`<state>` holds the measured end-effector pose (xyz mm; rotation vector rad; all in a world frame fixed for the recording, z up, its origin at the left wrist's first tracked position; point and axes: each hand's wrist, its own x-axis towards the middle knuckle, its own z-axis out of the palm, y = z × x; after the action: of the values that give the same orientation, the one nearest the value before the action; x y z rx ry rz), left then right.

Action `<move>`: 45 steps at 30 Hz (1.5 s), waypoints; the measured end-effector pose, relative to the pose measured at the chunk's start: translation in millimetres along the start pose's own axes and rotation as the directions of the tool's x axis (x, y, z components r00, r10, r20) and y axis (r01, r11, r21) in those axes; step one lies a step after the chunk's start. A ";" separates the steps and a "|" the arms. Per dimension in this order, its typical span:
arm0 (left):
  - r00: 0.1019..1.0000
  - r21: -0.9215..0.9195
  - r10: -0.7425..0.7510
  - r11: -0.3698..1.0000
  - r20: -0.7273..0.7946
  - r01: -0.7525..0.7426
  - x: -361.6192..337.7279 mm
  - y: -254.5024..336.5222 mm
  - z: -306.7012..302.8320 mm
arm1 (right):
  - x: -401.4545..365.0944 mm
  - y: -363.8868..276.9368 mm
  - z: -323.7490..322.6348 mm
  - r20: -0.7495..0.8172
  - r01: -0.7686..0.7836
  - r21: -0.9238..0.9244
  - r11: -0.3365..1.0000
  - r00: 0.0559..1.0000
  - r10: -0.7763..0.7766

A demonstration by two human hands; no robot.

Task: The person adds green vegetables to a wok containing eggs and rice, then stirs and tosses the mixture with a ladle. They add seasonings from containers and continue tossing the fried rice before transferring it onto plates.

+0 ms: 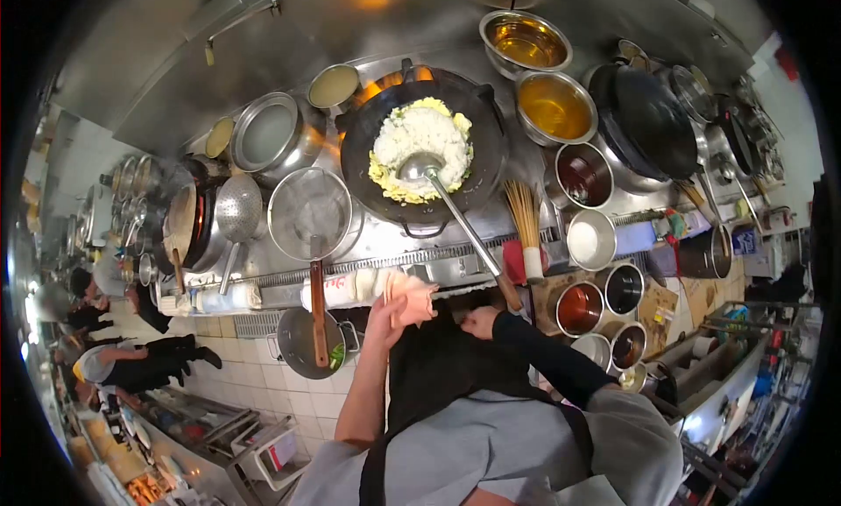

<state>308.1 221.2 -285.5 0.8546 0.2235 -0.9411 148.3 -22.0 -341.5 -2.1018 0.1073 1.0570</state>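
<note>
At centre left, a wire strainer (311, 212) lies over the stove's front rail (280, 276). Its wooden handle juts toward me just beside my left hand (385, 315), so room there is tight. That hand is clenched around a pale cloth (410, 296), bunched at the rail, centre frame. Above it the wok (486, 147) holds fried rice (420, 134), and the bowl of the ladle (455, 217) rests on the rice. My right hand (480, 320) grips the ladle's handle end. To its right, a bamboo brush (526, 217) and sauce pots (580, 306) crowd the edge.
</note>
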 end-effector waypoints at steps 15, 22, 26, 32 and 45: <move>0.921 0.178 0.066 0.984 -0.385 0.004 -96.1 -40.4 7.4 | 44.9 134.0 26.6 -0.105 -0.273 -0.146 0.951 0.960 0.259; 0.905 0.166 0.035 0.985 -0.425 0.040 -95.7 -48.2 -11.2 | 40.3 137.9 24.8 -0.090 -0.268 -0.159 0.950 0.962 0.256; 0.914 0.191 0.067 0.982 -0.400 0.011 -91.0 -44.4 -1.6 | 40.0 142.1 24.4 -0.090 -0.265 -0.161 0.951 0.963 0.253; 0.918 0.202 0.105 0.979 -0.383 -0.028 -88.2 -43.8 9.6 | 38.8 146.3 21.9 -0.091 -0.262 -0.159 0.952 0.964 0.251; 0.929 0.247 0.133 0.968 -0.346 -0.046 -93.1 -51.8 18.8 | 39.0 151.7 20.5 -0.098 -0.250 -0.165 0.954 0.967 0.236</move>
<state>208.8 249.6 -253.3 1.2485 0.3912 -0.7263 101.6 -105.3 -467.3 -2.3347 0.3290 1.1651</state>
